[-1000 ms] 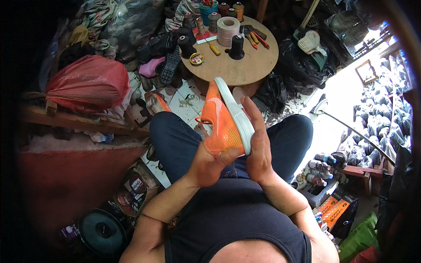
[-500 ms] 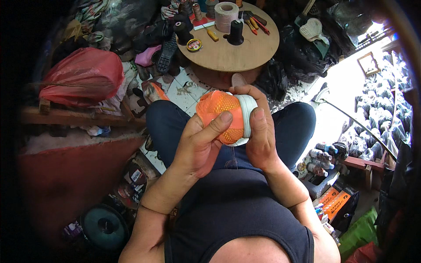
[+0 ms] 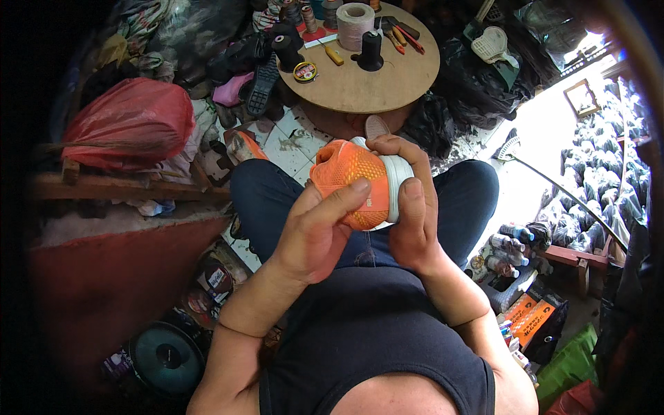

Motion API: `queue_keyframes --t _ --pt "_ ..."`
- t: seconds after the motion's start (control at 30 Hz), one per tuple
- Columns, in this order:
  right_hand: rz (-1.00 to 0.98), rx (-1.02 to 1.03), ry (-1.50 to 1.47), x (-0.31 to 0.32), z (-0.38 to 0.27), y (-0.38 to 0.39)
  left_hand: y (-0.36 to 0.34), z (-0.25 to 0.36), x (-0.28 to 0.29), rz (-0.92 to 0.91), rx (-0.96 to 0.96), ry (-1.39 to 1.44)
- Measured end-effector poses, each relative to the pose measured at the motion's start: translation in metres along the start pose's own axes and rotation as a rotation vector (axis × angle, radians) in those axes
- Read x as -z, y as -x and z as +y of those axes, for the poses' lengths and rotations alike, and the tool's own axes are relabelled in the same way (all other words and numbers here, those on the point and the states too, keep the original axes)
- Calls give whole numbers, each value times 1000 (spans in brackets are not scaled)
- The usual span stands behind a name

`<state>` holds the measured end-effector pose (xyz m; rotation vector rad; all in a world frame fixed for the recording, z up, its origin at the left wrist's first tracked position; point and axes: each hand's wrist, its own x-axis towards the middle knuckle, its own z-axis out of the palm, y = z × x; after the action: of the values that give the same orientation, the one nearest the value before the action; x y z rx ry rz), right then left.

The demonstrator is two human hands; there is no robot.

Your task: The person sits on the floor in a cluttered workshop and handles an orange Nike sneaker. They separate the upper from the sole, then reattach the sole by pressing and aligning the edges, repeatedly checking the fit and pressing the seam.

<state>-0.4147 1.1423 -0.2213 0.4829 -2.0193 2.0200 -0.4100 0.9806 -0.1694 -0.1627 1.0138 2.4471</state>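
Both hands clamp one orange mesh sneaker (image 3: 349, 176) at the centre of the frame, above the person's lap. The left hand (image 3: 315, 235) comes up from below and left, its thumb pressed flat across the orange knit upper, so the upper lies up and to the right of that palm. The right hand (image 3: 408, 207) closes from the right: its fingers curl over the top onto the white sole (image 3: 396, 181), and its thumb stands upright against the sole's rim. The sneaker is seen nearly end-on, its long axis pointing away from the camera toward the round wooden table (image 3: 373, 86) in the upper middle of the frame, with the sole face turned to the right and the knit side to the left. Each hand thus holds its own side; the right hand is the nearer one to the sole, the left to the upper. On the table, well apart from the sneaker, stand a black thread cone (image 3: 370, 50) and a pale twine spool (image 3: 355, 19). A red sack (image 3: 131, 117) lies at the left.
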Motion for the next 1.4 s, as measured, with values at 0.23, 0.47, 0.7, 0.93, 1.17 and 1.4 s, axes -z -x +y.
queue_keyframes --t 0.23,0.47,0.7,0.93,1.17,1.4 --pt "-27 -43 20 -1 4 5 -8 -8 3 56 27 -2" --pt "-52 -195 -95 -1 2 -12 -23 -1 8 60 -9 -10" --pt "-63 -197 -77 -1 7 -17 -28 -1 10 48 -50 -107" --pt "-103 -271 -455 2 13 -17 -32 15 23 14 16 -51" --pt "-55 -185 -225 0 13 -13 -27 22 30 -216 -35 -417" --pt "-106 -331 -255 6 19 -41 -46 40 45 -210 -29 -715"
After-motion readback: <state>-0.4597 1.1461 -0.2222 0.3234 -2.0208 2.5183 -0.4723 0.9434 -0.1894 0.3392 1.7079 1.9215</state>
